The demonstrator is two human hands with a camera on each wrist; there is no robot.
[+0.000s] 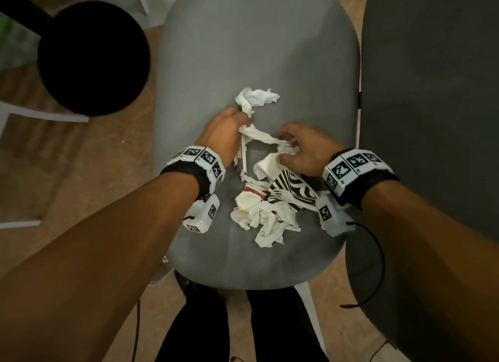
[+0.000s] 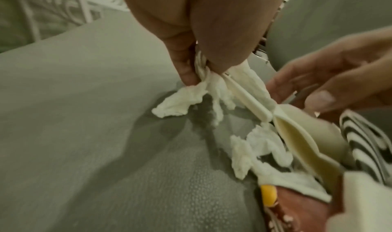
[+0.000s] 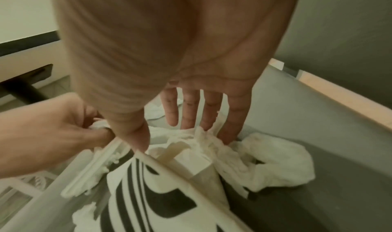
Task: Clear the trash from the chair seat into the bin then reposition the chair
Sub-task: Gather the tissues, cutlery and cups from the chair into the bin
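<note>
On the grey chair seat (image 1: 243, 51), left hand (image 1: 221, 132) pinches tissue (image 1: 256, 135); right hand (image 1: 305, 151) fingers straight, no legible writing

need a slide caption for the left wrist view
Left hand pinches tissue and a white stick over the grey seat, right hand reaching in.

Black wristbands (image 1: 189, 172) carry white marker-printed blocks (image 1: 353, 163); trousers (image 1: 194, 332) black.
</note>
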